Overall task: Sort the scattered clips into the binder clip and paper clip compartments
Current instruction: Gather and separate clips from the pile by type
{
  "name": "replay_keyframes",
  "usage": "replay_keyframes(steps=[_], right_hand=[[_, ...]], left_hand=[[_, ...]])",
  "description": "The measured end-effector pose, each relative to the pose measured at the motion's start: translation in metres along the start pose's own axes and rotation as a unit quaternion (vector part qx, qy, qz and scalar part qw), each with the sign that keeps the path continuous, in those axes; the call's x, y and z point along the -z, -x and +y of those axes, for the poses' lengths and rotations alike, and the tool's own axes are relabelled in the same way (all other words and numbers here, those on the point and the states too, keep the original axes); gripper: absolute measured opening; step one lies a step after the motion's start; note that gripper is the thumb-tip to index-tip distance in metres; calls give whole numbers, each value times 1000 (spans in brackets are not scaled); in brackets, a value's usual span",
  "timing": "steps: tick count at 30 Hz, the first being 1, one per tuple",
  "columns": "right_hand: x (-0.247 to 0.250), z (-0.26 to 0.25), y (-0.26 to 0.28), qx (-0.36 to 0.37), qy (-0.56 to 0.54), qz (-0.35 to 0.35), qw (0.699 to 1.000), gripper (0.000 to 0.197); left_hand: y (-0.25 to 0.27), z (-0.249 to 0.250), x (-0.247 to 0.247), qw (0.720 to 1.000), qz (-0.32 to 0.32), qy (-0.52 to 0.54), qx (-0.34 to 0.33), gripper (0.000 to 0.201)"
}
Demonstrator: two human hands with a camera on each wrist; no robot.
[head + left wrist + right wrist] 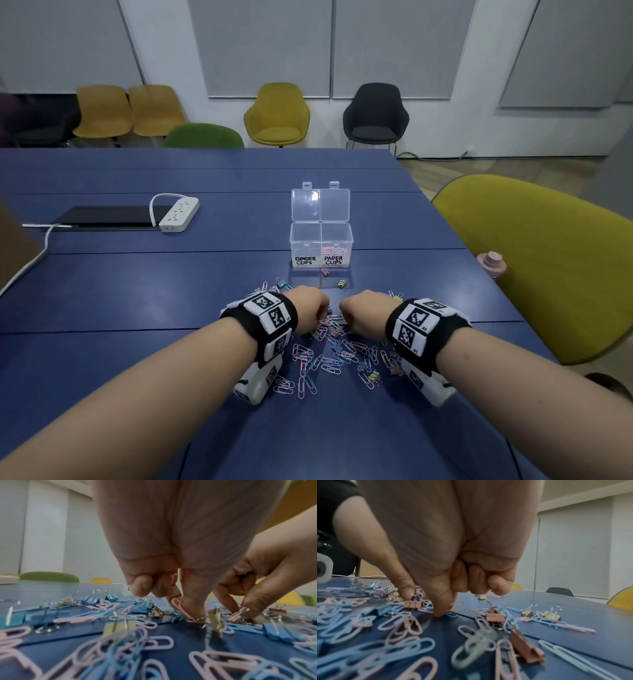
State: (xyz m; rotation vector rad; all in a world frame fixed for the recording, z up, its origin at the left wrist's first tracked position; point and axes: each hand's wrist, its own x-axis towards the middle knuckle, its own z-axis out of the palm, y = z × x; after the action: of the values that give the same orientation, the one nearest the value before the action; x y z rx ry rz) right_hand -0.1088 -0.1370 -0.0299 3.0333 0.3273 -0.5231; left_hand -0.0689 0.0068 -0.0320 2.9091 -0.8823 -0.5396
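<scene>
A clear two-part box [321,236] stands open mid-table; its "BINDER CLIPS" side [305,241] looks empty and its "PAPER CLIPS" side [337,248] holds pink paper clips. Pink and blue paper clips mixed with small coloured binder clips lie in a pile [334,354] in front of it. Both hands reach down into the pile's far edge, fingers curled. My left hand [185,608] pinches a pink paper clip [177,605] between thumb and forefinger. My right hand [447,609] has its thumb tip on the table and pinches a pink paper clip [458,604].
Two stray binder clips [324,272] [342,283] lie just before the box. A white power strip [180,214] and a flat black device [106,217] sit at the far left. An olive chair [534,267] and a pink bottle [493,263] are beyond the table's right edge.
</scene>
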Motion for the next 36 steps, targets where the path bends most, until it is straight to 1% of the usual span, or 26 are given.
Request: replay_keyframes(steps=[3,6,8,9,10,11,12,13,14,16,17,18,19,20,22,24,25,26,27,28,29,30,31,32,34,36], right_hand=[[2,2,1,-5,-8,-5,1000,21],[6,10,2,-9,-63,2,998,15],[10,17,4,-25,-164,15,986,14],[12,20,6,-40,-261,19,964,18],[13,22,9,-60,-396,22,916,22],[13,25,11,-80,-539,29,838,25],[13,28,13,-98,-660,34,744,26],[13,31,16,-108,-745,34,658,26],[13,35,19,-111,-797,34,593,25],[11,41,22,-111,-859,42,498,24],[9,44,22,-115,-875,50,469,22],[7,46,24,-119,-880,56,457,20],[4,47,24,-120,-877,59,461,19],[1,47,25,-122,-869,55,477,19],[-5,45,27,-120,-836,37,534,24],[-9,41,30,-118,-766,10,631,26],[-9,39,32,-122,-713,1,690,25],[-8,35,34,-127,-641,-2,757,24],[-8,32,35,-124,-547,3,828,22],[-7,29,35,-113,-444,12,889,21],[-7,25,35,-93,-352,20,931,21],[-7,21,34,-66,-280,22,957,20],[-8,17,33,-51,-231,16,972,14],[-8,12,33,-42,-192,13,980,6],[-10,5,30,-45,-142,13,989,17],[-11,0,26,-42,-110,17,993,20]], left_hand=[[3,-5,4,999,20,48,7,23],[7,-17,10,989,44,143,7,12],[10,-26,11,959,39,280,11,8],[13,-29,11,924,32,380,23,12],[16,-32,11,868,25,494,37,16],[19,-34,12,798,14,600,51,19],[23,-36,14,727,-3,684,63,21],[27,-39,15,667,-22,741,72,22],[31,-41,17,622,-39,778,76,22],[36,-44,19,575,-60,812,76,25],[37,-45,18,567,-62,817,81,29],[38,-44,16,567,-62,816,90,35],[38,-44,14,571,-60,812,102,39],[38,-43,12,576,-63,807,113,39],[38,-40,9,584,-71,797,135,35],[40,-38,6,604,-76,778,154,29],[39,-37,4,626,-75,759,165,27],[39,-36,2,657,-68,730,176,25],[39,-34,0,705,-59,683,178,21],[40,-32,-1,770,-50,613,173,18],[41,-31,-1,840,-44,515,164,16],[43,-29,-1,900,-39,406,150,16],[44,-26,-1,939,-32,317,129,17],[45,-23,-1,957,-31,267,107,18],[45,-19,-3,970,-36,226,77,17],[43,-14,-7,980,-45,179,71,17]])
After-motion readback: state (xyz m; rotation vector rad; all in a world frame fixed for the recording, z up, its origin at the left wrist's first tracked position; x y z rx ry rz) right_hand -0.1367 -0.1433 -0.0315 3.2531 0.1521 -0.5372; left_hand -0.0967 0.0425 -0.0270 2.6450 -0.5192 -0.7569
